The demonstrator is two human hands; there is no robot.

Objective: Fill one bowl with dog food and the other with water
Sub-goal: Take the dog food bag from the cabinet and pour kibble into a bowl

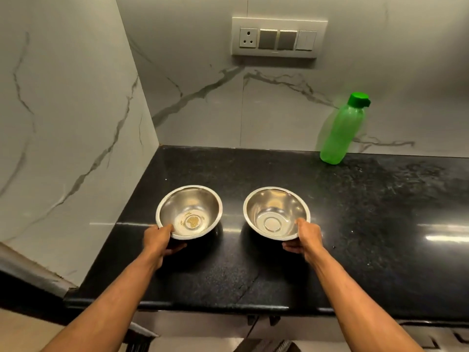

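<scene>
Two steel bowls stand side by side on the black counter [368, 237]. The left bowl [189, 212] has a few brownish crumbs at its bottom. The right bowl [276, 213] holds nothing. My left hand [158, 238] grips the left bowl at its near rim, thumb over the edge and fingers under it. My right hand [305, 237] holds the right bowl's near right rim the same way. A green plastic bottle [340, 130] with a green cap stands closed at the back right, against the wall. No dog food container is in view.
Marble walls close off the counter at the left and back, forming a corner. A switch and socket panel [278, 36] sits on the back wall. The counter's front edge runs below my forearms.
</scene>
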